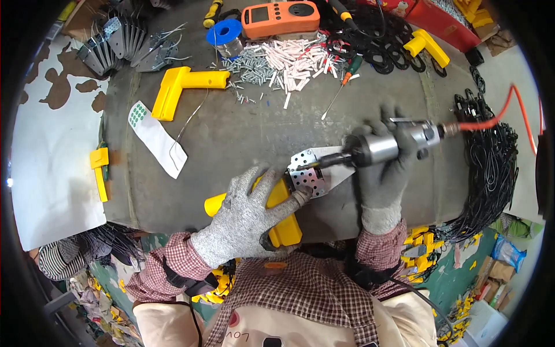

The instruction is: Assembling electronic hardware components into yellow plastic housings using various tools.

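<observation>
My left hand [245, 214], in a grey knit glove, is closed over a yellow T-shaped plastic housing [286, 230] at the table's near edge. From the housing's right end sticks out a silver metal plate [309, 183] dotted with dark holes; my left fingertips reach its edge. My right hand [381, 188], gloved as well and slightly blurred, grips a silver air screwdriver [381, 148] lying level. Its dark bit points left over the plate; whether it touches cannot be made out. An orange air hose [491, 122] runs from its back end.
Another yellow housing [169, 95] rests left, beside a white strip [162, 141] with green dots. Farther back are loose screws [251, 68], pale pink sleeves [295, 58], a solder spool [225, 36], an orange multimeter [280, 19] and a screwdriver [350, 72]. Black cables [488, 156] hang at right.
</observation>
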`<state>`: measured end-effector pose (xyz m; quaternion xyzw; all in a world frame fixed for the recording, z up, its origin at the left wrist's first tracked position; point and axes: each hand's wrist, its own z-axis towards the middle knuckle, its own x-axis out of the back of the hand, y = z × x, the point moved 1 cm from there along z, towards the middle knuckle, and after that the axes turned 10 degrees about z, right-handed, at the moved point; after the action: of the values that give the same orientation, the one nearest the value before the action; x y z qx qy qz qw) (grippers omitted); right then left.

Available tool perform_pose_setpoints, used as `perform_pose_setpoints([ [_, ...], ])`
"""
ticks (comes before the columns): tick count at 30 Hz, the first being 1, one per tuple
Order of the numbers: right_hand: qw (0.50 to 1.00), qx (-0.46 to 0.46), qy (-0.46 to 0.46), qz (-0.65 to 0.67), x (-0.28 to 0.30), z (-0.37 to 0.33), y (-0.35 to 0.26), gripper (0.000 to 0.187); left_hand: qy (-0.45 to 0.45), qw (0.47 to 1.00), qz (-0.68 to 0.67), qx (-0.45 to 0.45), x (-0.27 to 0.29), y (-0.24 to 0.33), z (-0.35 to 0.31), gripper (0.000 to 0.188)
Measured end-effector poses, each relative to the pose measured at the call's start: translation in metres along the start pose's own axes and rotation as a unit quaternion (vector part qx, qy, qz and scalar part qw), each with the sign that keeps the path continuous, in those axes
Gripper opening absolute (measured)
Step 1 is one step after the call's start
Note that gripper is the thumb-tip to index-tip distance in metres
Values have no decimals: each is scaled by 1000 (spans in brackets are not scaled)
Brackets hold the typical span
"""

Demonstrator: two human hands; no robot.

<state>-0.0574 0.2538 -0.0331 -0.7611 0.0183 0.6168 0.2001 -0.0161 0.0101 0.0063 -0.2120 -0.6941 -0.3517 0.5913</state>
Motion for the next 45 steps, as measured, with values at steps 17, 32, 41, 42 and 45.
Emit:
perform_pose_setpoints([
  [17,991,-76,21,109,16,-10,-17,40,31,999,-23,25,0,5,5,101],
  [32,650,174,-10,-739,-3,64,-132,59,-32,977,-90,188,40,6,84,58],
  [41,404,70,-478,-777,-37,-89,-38,49,134,965,28,225,50,-16,60,32],
  [42,352,23,-557,-752,-35,-99,-26,45,141,965,51,214,34,-32,88,32],
  [45,319,31,-629,-708,-22,-67,-28,44,116,962,70,235,3,-77,124,27],
])
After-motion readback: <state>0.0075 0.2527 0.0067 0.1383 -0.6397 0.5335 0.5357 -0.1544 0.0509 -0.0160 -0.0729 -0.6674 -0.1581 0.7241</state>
